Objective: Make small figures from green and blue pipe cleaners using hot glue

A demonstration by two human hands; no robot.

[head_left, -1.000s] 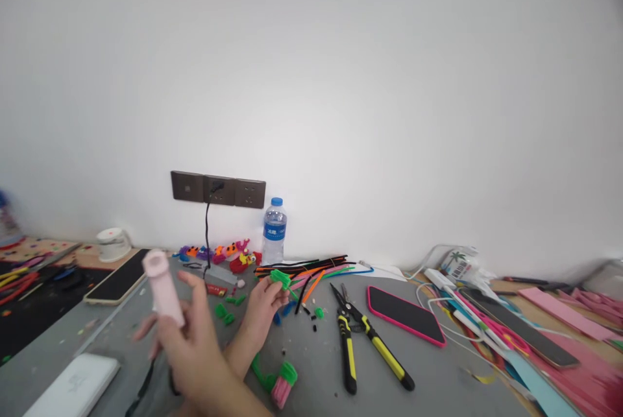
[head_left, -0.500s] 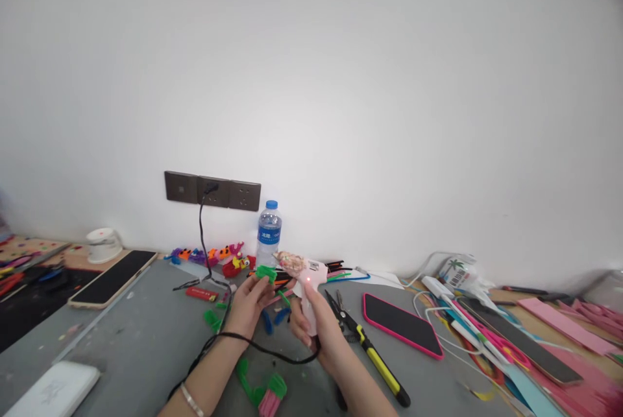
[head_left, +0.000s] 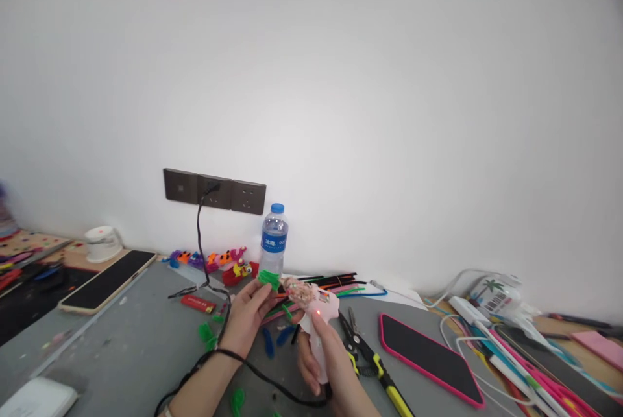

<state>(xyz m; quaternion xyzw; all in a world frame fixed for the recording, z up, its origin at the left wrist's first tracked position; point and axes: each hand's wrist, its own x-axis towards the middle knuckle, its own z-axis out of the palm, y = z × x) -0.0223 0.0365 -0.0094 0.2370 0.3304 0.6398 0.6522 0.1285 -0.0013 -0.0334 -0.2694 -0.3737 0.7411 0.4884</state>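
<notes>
Head view: both hands meet low at centre over the grey table (head_left: pixel 121 345).
Right hand (head_left: pixel 326 358): wrapped around the grip of the pink glue gun (head_left: pixel 316 320).
Gun axis: barrel runs up-left from the right hand, nozzle toward the green piece.
Left hand (head_left: pixel 248 316): pinching the green pipe-cleaner piece (head_left: pixel 268 279) at its fingertips, just beside the nozzle.
Nearer hand: left, already on the piece.
Cord (head_left: pixel 253 371): drapes over the left wrist.

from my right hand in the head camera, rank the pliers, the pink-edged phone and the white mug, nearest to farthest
From the right hand:
1. Pliers, just to its right.
2. Pink-edged phone, farther right on the table.
3. White mug, far left by the wall.
</notes>
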